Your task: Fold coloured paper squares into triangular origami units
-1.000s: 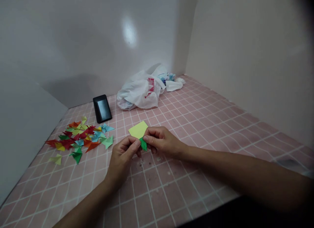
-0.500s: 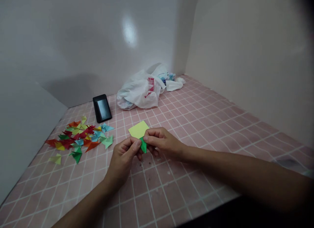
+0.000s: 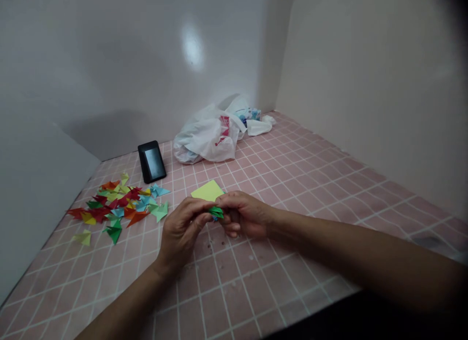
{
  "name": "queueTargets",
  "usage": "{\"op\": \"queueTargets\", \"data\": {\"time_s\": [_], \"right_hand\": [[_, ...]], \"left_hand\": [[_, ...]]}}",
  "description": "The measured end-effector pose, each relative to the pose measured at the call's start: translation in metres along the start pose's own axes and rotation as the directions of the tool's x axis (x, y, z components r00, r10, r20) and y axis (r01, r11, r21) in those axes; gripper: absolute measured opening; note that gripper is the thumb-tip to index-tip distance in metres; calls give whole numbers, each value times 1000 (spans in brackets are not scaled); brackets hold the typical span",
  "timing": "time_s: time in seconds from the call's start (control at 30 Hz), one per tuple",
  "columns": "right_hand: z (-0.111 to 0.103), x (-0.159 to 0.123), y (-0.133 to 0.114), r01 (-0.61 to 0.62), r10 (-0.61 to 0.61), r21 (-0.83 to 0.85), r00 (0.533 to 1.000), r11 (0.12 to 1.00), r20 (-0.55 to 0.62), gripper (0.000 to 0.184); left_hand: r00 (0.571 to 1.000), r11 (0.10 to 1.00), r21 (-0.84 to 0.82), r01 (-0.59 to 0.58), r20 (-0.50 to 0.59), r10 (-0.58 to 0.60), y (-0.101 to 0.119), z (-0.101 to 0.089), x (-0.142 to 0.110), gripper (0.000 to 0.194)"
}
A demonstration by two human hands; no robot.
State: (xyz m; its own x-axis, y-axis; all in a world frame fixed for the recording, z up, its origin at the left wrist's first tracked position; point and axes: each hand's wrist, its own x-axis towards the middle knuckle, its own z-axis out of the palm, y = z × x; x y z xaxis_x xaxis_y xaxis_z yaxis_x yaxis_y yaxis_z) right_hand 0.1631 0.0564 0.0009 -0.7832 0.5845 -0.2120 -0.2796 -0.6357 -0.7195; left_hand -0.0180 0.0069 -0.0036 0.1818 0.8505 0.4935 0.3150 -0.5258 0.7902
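Observation:
Between my two hands is a small folded piece of green origami paper (image 3: 216, 211), its layered edges turned toward me. My left hand (image 3: 185, 226) pinches it from the left with thumb and fingers. From the right, my right hand (image 3: 244, 214) grips it too, fingers curled, hiding part of it. Just behind my hands lies a yellow paper square (image 3: 208, 190) on the pink checked tabletop, its near side covered by my fingers.
To the left spreads a pile of folded paper cranes (image 3: 120, 201) in several colours. A black device with a screen (image 3: 152, 163) lies behind it. Farther back, a crumpled white plastic bag (image 3: 208, 135) and a tissue pack (image 3: 250, 115) rest near the walls.
The green paper has turned from pointing down toward me to showing its layered edge. My fingers have closed in around it, and the right hand has curled more.

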Motion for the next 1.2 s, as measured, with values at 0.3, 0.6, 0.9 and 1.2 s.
{"op": "queueTargets", "data": {"time_s": [0.3, 0.6, 0.9, 1.2], "right_hand": [[2, -1, 0, -71, 69, -31, 996, 997, -63, 18], [3, -1, 4, -13, 4, -164, 999, 986, -54, 19], [5, -3, 6, 407, -470, -542, 882, 735, 25, 14], [-3, -2, 3, 502, -639, -740, 759, 448, 128, 17]], "left_hand": [[998, 994, 97, -53, 40, 50, -1, 0, 0, 16], [970, 927, 293, -233, 6, 241, 6, 0, 3, 15], [927, 907, -265, 327, -95, -362, 14, 8, 3, 7], [917, 860, -344, 378, 12, -398, 11, 7, 6, 11]]}}
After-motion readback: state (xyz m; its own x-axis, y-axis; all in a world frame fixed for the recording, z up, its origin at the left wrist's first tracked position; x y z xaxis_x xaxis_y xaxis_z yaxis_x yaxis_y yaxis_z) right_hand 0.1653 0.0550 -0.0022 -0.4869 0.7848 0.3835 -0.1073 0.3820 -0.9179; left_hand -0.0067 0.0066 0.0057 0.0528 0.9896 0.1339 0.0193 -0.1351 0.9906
